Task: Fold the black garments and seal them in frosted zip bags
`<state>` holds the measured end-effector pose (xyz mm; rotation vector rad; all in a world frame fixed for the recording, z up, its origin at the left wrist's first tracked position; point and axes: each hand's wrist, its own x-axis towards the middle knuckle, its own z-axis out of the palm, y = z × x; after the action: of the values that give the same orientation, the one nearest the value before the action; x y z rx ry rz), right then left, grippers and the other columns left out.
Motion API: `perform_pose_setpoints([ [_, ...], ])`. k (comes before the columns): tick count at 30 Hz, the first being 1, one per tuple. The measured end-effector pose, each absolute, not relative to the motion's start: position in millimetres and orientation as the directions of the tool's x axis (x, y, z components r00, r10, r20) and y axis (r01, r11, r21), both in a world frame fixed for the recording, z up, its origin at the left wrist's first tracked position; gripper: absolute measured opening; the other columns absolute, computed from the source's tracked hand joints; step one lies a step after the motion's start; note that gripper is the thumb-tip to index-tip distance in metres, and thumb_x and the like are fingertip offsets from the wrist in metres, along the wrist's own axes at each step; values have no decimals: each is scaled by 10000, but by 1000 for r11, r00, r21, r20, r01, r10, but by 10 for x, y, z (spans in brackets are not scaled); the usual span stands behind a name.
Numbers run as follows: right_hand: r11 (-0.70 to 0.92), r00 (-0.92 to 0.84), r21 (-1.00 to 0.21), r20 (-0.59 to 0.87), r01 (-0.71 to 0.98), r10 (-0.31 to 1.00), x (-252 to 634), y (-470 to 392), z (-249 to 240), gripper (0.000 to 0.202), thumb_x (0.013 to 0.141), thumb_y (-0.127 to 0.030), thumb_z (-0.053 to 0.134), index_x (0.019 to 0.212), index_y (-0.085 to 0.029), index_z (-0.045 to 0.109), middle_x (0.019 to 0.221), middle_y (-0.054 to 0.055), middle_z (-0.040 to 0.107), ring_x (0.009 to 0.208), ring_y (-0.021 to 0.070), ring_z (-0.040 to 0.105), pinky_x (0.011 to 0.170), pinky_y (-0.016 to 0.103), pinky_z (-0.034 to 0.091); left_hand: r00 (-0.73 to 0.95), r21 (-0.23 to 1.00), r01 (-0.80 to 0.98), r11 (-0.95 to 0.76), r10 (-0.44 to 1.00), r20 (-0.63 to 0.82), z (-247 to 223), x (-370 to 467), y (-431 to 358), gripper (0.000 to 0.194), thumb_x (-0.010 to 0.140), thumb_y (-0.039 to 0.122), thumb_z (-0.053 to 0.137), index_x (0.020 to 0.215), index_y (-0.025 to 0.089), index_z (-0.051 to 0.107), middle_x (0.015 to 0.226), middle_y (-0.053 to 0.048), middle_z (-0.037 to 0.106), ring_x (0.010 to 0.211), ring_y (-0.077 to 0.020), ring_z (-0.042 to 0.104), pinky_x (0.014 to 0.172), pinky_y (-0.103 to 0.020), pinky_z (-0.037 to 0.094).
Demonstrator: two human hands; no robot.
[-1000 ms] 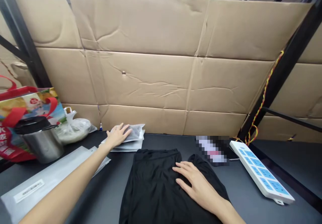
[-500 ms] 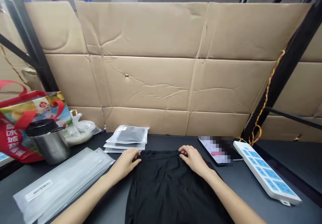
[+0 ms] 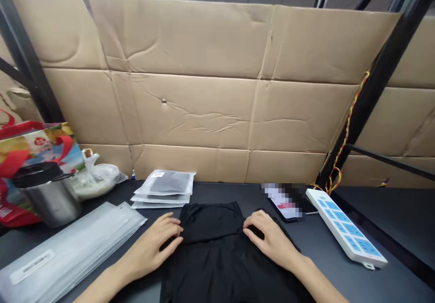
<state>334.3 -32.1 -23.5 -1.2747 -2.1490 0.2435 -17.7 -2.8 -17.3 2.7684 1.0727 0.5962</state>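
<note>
A black garment [image 3: 210, 266] lies on the dark table, its top part forming a flat band with a crease across below it. My left hand [image 3: 159, 241] is at the band's left edge, its fingers apart and nothing held. At the right edge, my right hand [image 3: 267, 235] has thumb and fingers bent toward the cloth, with a gap between them; the fingertips touch the garment's side.
Behind the garment sits a stack of packed plastic bags [image 3: 165, 187]. Long plastic sleeves [image 3: 74, 248], a steel flask [image 3: 49, 196] and a colourful bag [image 3: 41, 142] are at left. A phone [image 3: 285, 203] and power strip [image 3: 346, 228] lie at right, before a cardboard wall [image 3: 200, 99].
Both hands have moved down from the garment's top corners to its sides. A band with a crease below it now shows at the top. The view has shifted slightly right.
</note>
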Motion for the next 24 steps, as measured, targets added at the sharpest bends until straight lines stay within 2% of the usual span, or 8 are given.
perform_pose_setpoints([
  [4, 362, -123, -495, 450, 790, 884, 3541, -178, -245, 167, 926, -316, 450, 935, -245, 601, 940, 41, 643, 918, 215, 576, 831, 355, 463, 663, 181, 649, -739, 665, 343, -72, 56, 65, 351, 993, 297, 370, 1324, 268, 485, 1355, -35, 543, 1300, -236, 436, 1153, -475, 229],
  [8, 182, 47, -489, 419, 853, 907, 3771, 40, -310, 205, 865, -356, 528, 942, -191, 622, 885, 81, 641, 883, 250, 590, 801, 391, 463, 796, 111, 571, -814, 581, 171, -109, 202, 38, 468, 1007, 299, 347, 1461, 371, 256, 1504, 18, 344, 1396, -240, 266, 1145, -531, 182],
  [12, 237, -23, -488, 405, 840, 914, 3758, 102, -301, 147, 835, -323, 572, 799, -202, 646, 784, 49, 621, 811, 231, 591, 748, 358, 467, 814, 116, 562, -819, 572, 100, -201, 146, 64, 470, 1011, 292, 336, 1458, 399, 235, 1523, 16, 299, 1400, -234, 255, 1140, -532, 178],
  [16, 356, -115, -505, 447, 787, 887, 3669, -59, -187, 117, 884, -281, 512, 888, -237, 620, 921, 31, 615, 903, 198, 573, 812, 326, 454, 795, 96, 594, -799, 601, 83, -199, 45, 157, 464, 1006, 263, 331, 1442, 414, 276, 1543, 14, 255, 1411, -254, 222, 1132, -572, 144],
  [18, 401, -212, -530, 382, 747, 899, 3669, -198, -146, 107, 885, -271, 509, 876, -241, 611, 902, 17, 607, 822, 174, 575, 740, 292, 461, 781, 121, 600, -791, 612, 127, -137, 48, 113, 457, 985, 232, 359, 1416, 385, 349, 1531, 2, 288, 1406, -267, 229, 1134, -556, 157],
  [20, 399, -294, -565, 271, 723, 917, 3695, -352, -123, 90, 873, -284, 534, 873, -243, 614, 879, 8, 608, 766, 163, 571, 695, 276, 458, 766, 197, 596, -779, 624, 153, -46, 91, -33, 364, 962, 232, 396, 1296, 331, 501, 1429, -19, 441, 1339, -258, 345, 1125, -488, 227],
  [22, 347, -295, -604, 188, 717, 937, 3738, -511, -102, 110, 866, -324, 556, 932, -252, 607, 921, 7, 627, 822, 173, 585, 753, 283, 463, 762, 300, 590, -749, 640, 100, 43, 143, -251, 197, 937, 305, 464, 1074, 287, 604, 1211, -24, 591, 1158, -228, 506, 1053, -392, 347],
  [24, 280, -270, -648, 118, 709, 956, 3792, -668, -73, 217, 837, -371, 599, 1029, -272, 574, 1032, 15, 635, 948, 200, 588, 850, 309, 457, 762, 365, 604, -709, 648, -2, 93, 172, -474, 142, 876, 409, 564, 896, 274, 599, 1021, -3, 632, 954, -204, 576, 896, -312, 449],
])
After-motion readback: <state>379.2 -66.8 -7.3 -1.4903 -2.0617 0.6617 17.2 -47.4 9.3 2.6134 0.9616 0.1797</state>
